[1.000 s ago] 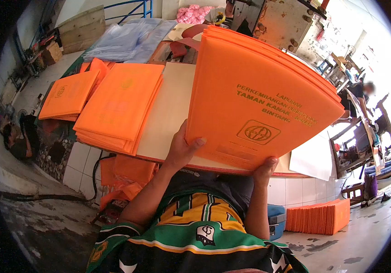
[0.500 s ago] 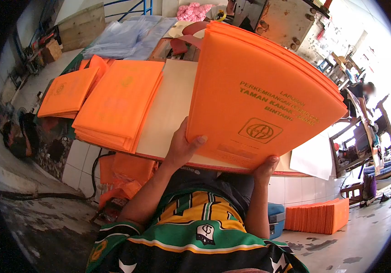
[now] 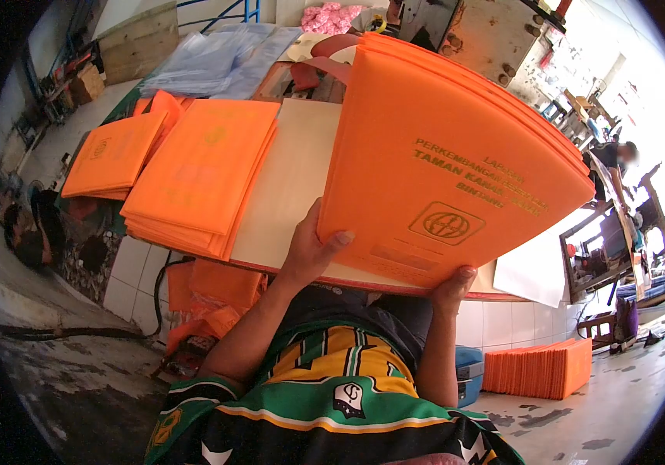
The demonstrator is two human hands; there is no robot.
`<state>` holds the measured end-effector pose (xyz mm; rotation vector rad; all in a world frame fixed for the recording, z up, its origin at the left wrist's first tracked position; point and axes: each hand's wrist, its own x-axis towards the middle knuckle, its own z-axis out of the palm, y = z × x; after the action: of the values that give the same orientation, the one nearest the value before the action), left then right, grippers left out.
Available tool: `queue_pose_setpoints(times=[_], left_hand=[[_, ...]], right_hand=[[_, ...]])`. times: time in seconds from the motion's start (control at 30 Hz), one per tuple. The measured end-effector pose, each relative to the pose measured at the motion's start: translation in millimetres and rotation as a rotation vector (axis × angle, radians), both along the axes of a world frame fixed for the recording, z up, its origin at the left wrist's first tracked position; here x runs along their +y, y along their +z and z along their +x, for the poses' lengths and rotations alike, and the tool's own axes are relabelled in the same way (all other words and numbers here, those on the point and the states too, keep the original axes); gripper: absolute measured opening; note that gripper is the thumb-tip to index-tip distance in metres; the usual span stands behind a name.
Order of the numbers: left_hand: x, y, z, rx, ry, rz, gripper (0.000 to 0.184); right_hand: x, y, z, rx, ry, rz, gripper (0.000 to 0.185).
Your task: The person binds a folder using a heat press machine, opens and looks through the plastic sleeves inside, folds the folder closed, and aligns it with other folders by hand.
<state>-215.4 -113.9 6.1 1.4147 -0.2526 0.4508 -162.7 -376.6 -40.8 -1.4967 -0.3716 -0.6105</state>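
A thick stack of orange folders (image 3: 441, 170) with gold lettering is raised and tilted above the table board. My left hand (image 3: 311, 249) grips its lower left edge, thumb on the front cover. At the bottom edge, my right hand (image 3: 451, 290) holds it with the thumb in front; the other fingers of both hands are mostly hidden behind. To the left lies a pile of orange folders (image 3: 204, 170) on the pale board (image 3: 290, 167). Beyond it is a smaller orange pile (image 3: 111, 155).
Clear plastic sheets (image 3: 216, 62) lie at the table's far left. Many orange folders (image 3: 537, 370) stand in a row on the floor, beside a blue box (image 3: 469, 377). A metal machine (image 3: 487, 39) stands behind the table. Another person (image 3: 611, 155) is at the far right.
The held stack has shifted slightly up and to the right in view. Both hands keep the same hold, and the piles on the left appear slightly higher in view.
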Motion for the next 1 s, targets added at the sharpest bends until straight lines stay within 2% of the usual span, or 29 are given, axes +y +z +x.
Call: queue_pose_setpoints(times=[0.27,0.53,1.0], left_hand=[[1.2,0.2,-0.7,0.045,0.011,0.001,0.067],[0.9,-1.1,0.2,0.037,-0.016,-0.046,0.056],[0.0,4.1,-2.2,-0.011,0.022,0.019,0.060]], right_hand=[[1.7,-1.6,2.5,0.001,0.053,0.104,0.090],[-1.3,-2.6,0.3,0.028,0.097,0.085,0.089],[-0.7,-4.8,-1.5,0.036,-0.001,0.066,0.088]])
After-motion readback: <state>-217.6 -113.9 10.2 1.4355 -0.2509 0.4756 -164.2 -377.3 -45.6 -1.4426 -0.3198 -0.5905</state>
